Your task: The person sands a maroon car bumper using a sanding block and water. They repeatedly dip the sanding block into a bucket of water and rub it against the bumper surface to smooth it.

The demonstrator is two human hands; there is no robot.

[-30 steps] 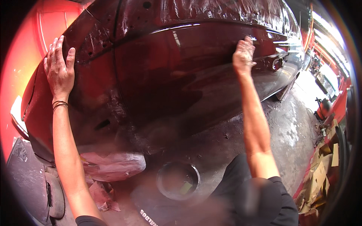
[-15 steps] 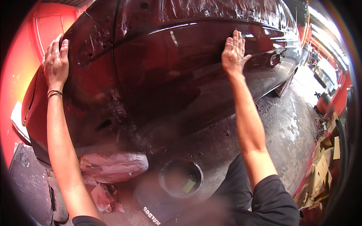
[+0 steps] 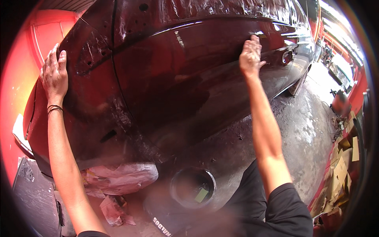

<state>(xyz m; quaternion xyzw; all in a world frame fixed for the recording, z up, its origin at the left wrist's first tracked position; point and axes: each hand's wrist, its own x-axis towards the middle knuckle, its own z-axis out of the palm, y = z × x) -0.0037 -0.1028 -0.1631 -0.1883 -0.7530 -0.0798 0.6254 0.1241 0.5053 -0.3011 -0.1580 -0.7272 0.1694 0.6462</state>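
A dark, glossy maroon car body (image 3: 158,87) fills the middle of the view, its surface wet-looking in places. On its front fender, at the far left edge, my left hand (image 3: 54,77) rests with the fingers stretched out. My right hand (image 3: 251,57) lies flat against the door panel (image 3: 213,51), below the raised crease and left of the round door-handle recess (image 3: 287,57). Its fingers point away from me with the thumb out to the right. What lies under that palm, if anything, is hidden. Wrinkled clear plastic film (image 3: 237,8) covers the upper part of the car.
Below the car stands a dark round bucket (image 3: 213,191) with a greenish rectangular piece (image 3: 201,195) inside. A wheel wrapped in pinkish sheeting (image 3: 122,177) sits to its left. Flattened cardboard (image 3: 337,177) lies along the right wall. A red wall (image 3: 23,67) rises at left.
My right hand has slid slightly down and to the right along the door. My left hand stays on the fender, while the view has shifted a little.
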